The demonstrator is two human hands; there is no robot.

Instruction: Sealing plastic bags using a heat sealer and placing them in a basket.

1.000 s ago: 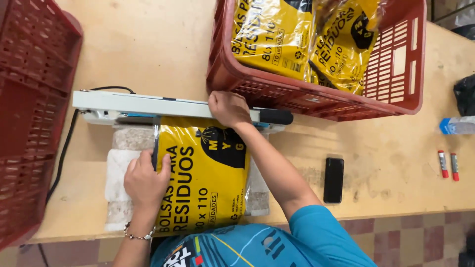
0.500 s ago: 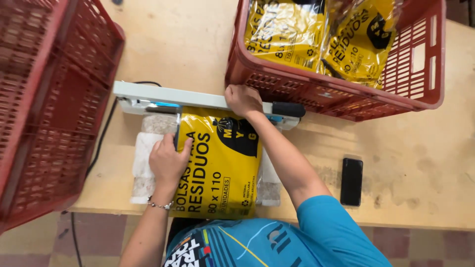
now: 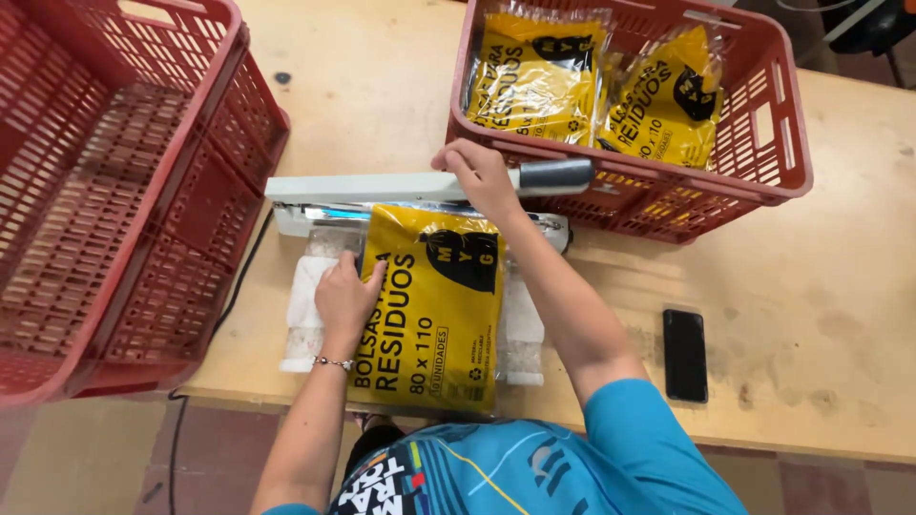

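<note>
Here right hand [image 3: 480, 176] presses sealer bar [image 3: 382, 187]; left hand [image 3: 345, 298] flattens glossy yellow packet [image 3: 434, 315].

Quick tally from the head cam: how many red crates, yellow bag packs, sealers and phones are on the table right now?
Red crates: 2, left crate and right crate
Yellow bag packs: 3, two in the right crate, one under the sealer
Heat sealer: 1
Black phone: 1
Total: 7
</note>
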